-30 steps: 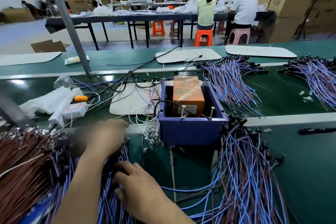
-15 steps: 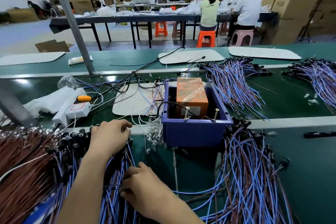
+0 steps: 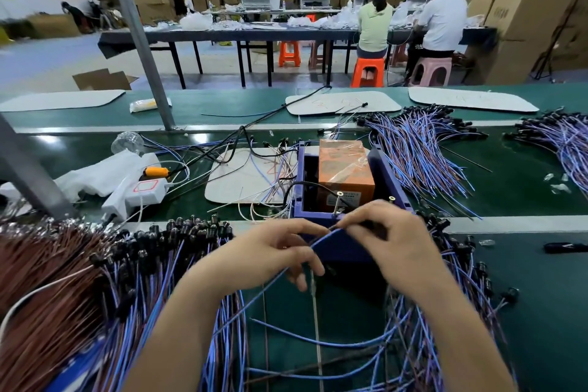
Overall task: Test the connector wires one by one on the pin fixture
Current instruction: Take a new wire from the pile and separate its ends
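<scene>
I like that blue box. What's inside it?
An orange block in clear plastic, a black cable and two metal pins. The floor of the box is hidden behind its front wall.

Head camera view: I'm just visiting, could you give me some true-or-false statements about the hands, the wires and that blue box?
1. The left hand and the right hand both hold one blue wire in front of the blue box. True.
2. The orange block lies outside the box. False: it sits inside it.
3. The right hand rests flat on the belt. False: it pinches the wire.
4. A wire bundle lies left of the hands, another bundle right. True.
</scene>
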A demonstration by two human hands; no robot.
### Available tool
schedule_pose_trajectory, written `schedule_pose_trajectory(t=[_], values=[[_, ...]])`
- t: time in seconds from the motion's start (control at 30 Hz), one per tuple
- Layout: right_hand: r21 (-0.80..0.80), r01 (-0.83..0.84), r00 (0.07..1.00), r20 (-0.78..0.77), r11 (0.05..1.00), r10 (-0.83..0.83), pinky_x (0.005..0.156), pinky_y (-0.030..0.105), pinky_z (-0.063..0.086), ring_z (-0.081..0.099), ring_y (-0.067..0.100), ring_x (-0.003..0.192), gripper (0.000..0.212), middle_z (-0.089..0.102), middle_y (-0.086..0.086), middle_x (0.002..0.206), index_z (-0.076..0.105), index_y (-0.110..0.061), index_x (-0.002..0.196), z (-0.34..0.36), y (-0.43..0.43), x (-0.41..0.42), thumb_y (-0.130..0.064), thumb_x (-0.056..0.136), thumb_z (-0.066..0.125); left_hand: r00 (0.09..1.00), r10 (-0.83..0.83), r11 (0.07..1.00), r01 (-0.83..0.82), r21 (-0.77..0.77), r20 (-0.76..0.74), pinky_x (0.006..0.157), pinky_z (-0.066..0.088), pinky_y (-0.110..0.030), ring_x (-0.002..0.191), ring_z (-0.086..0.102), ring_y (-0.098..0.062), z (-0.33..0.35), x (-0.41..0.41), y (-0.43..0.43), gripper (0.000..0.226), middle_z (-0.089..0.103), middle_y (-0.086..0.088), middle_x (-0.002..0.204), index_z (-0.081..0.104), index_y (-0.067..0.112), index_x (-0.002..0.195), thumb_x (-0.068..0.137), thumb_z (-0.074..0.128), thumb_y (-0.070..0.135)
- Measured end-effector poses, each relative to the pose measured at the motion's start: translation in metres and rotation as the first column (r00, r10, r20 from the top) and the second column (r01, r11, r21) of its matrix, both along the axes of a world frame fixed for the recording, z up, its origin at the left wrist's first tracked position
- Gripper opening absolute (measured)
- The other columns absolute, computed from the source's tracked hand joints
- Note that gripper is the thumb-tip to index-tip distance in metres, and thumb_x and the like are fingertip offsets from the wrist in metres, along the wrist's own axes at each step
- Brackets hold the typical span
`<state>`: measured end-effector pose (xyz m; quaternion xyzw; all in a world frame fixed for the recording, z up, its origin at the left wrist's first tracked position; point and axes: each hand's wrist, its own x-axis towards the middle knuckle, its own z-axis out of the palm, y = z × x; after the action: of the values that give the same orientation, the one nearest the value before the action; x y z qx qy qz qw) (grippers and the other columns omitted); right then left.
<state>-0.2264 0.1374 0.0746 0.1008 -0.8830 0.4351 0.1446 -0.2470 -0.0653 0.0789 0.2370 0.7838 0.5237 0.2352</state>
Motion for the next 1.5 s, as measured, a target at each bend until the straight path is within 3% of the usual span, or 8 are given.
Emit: schedule_pose_trajectory(t=[0.27,0.43,0.57,0.77,0.9,1.07,1.23,1.5], values=[[-0.122,0.429,0.903,0.071,0.895,-0.424,0.055,0.006,0.04,0.058,-0.005,0.062,0.03,0.065,-0.018,0.066,0.069,-0.032,0.067,0.002,0.071,0.006,-0.007,0.084,0.07,0.992,-0.075,0.941,0.036,0.337,0.105,0.067,0.053,-0.025,0.065,0.066,-0.02,0.01,0.002,-0.005,0.019,0.073,-0.012,0.098,0.072,0.011,0.102,0.093,0.055,0.01],[0.051,0.25,0.898,0.361,0.967,-0.252,0.084,0.032,0.047,0.064,0.021,0.091,0.011,0.07,-0.004,0.087,0.072,-0.024,0.082,-0.002,0.073,0.007,-0.013,0.084,0.072,0.986,-0.107,0.894,0.038,0.446,0.13,0.077,0.053,-0.026,0.085,0.067,-0.017,0.01,0.005,0.0,0.027,0.07,-0.012,0.112,0.071,0.015,0.113,0.09,0.057,0.021],[-0.034,0.023,0.971,0.239,0.999,-0.014,0.089,0.015,0.039,0.055,-0.005,0.107,0.031,0.061,-0.024,0.114,0.064,-0.039,0.109,0.017,0.052,0.015,-0.028,0.082,0.074,0.985,-0.148,0.927,0.108,0.359,0.087,0.082,0.052,-0.027,0.091,0.066,-0.018,0.006,0.007,0.013,0.026,0.07,-0.01,0.113,0.07,0.016,0.114,0.094,0.053,0.019],[-0.044,-0.298,0.935,0.186,0.954,0.301,0.087,0.016,0.047,0.062,-0.006,0.099,0.024,0.07,-0.019,0.101,0.063,-0.037,0.11,0.03,0.011,0.027,-0.032,0.088,0.067,0.974,-0.21,0.909,0.164,0.382,0.082,0.08,0.052,-0.028,0.084,0.067,-0.017,0.005,0.014,0.027,0.017,0.073,0.001,0.092,0.07,0.024,0.097,0.092,0.055,0.02],[-0.05,-0.176,0.973,0.14,0.983,0.181,0.057,0.021,0.043,0.052,0.002,0.056,0.016,0.059,-0.004,0.062,0.069,-0.038,0.094,0.026,0.005,0.021,-0.047,0.081,0.065,0.982,-0.171,0.894,0.118,0.433,0.086,0.067,0.05,-0.022,0.073,0.064,-0.013,0.003,0.012,0.029,0.009,0.07,-0.003,0.081,0.059,0.006,0.096,0.094,0.05,0.009],[-0.046,-0.105,0.986,0.122,0.993,0.11,0.053,0.021,0.034,0.042,0.002,0.05,0.042,0.047,-0.008,0.052,0.072,-0.036,0.074,0.025,0.006,0.019,-0.073,0.061,0.057,0.987,-0.132,0.893,0.075,0.443,0.097,0.064,0.047,-0.019,0.067,0.059,-0.011,0.0,0.008,0.022,0.016,0.068,-0.003,0.075,0.065,0.011,0.098,0.093,0.051,0.01],[-0.059,-0.028,0.99,0.136,0.998,0.036,0.058,0.016,0.035,0.05,0.001,0.056,0.02,0.062,-0.011,0.059,0.074,-0.032,0.069,0.023,0.022,0.018,-0.051,0.072,0.069,0.984,-0.094,0.851,0.001,0.525,0.151,0.064,0.048,-0.018,0.066,0.059,-0.013,0.001,0.0,0.005,0.019,0.068,-0.007,0.076,0.072,0.015,0.096,0.089,0.055,0.013],[0.037,-0.017,0.95,0.313,0.999,0.005,0.05,0.018,0.031,0.039,0.005,0.048,0.018,0.051,-0.001,0.051,0.074,-0.029,0.064,0.024,0.043,0.023,-0.037,0.08,0.071,0.97,0.027,0.695,-0.193,0.692,0.243,0.075,0.055,-0.024,0.066,0.065,-0.01,0.003,-0.011,-0.012,0.014,0.069,-0.004,0.072,0.076,0.01,0.087,0.075,0.075,0.017]])
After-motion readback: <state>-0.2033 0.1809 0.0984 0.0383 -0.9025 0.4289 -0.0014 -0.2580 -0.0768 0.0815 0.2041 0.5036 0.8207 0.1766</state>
